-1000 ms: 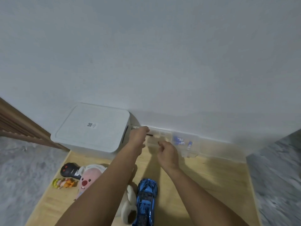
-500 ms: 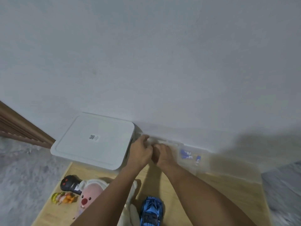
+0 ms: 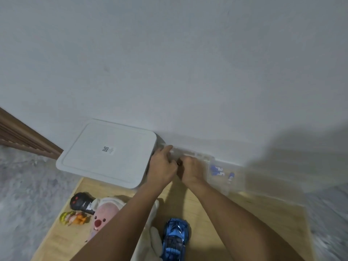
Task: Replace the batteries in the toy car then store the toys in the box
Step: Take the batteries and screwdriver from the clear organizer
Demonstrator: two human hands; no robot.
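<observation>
Against the wall, both hands point(image 3: 177, 166) stay at the clear organizer point(image 3: 222, 166)

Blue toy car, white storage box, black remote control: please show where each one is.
Blue toy car point(image 3: 176, 240), head view, on its roof.
White storage box point(image 3: 107, 153), head view, on its lid.
Black remote control point(image 3: 81, 202), head view, on its body.

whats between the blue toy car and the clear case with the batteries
In the head view, bare wooden tabletop and the person's right forearm crossing above it; nothing else lies between the blue toy car and the clear case.
</observation>
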